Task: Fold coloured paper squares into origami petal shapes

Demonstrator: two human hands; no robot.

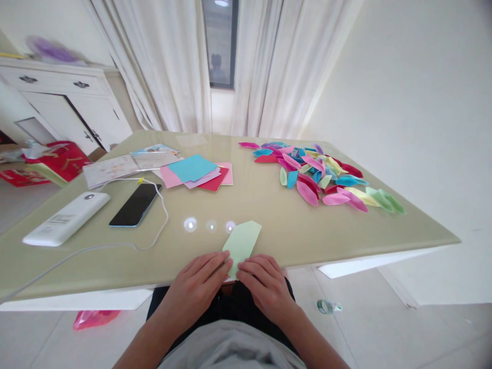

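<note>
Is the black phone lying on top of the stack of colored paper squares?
No, the phone lies on the bare table left of the stack of paper squares, not touching it.

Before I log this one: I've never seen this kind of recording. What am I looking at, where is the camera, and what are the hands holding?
There is no machine here. One camera sits on a person's head, looking forward and down at their own bare hands. The left hand and right hand grip the near end of a folded green paper at the table edge. On the table lie a phone with a cable, a white device, flat coloured sheets, and, to the right, a pile of folded pieces.
</note>
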